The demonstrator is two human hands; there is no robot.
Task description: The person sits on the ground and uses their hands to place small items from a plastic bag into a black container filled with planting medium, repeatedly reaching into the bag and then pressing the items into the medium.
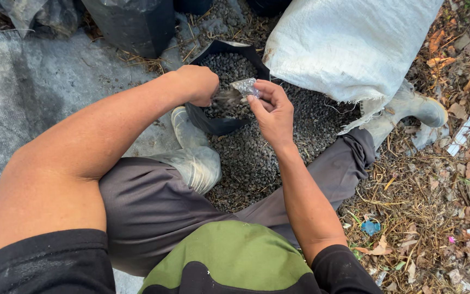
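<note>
My left hand [198,83] is closed into a fist over a small black grow bag [221,124] filled with dark gravel-like pellets [229,68]; a blur below the fist suggests pellets falling from it. My right hand [272,111] pinches a small crinkled silvery packet [244,86] at the bag's rim, right beside the left fist. A heap of the same dark pellets [278,147] lies on the ground between my legs.
A large white woven sack [349,43] lies at the upper right, partly over the heap. My pale rubber boots [194,155] [409,109] flank the bag. Larger black bags [131,24] stand at the top left on a grey sheet [33,92]. Dry leaves and straw [436,207] cover the right.
</note>
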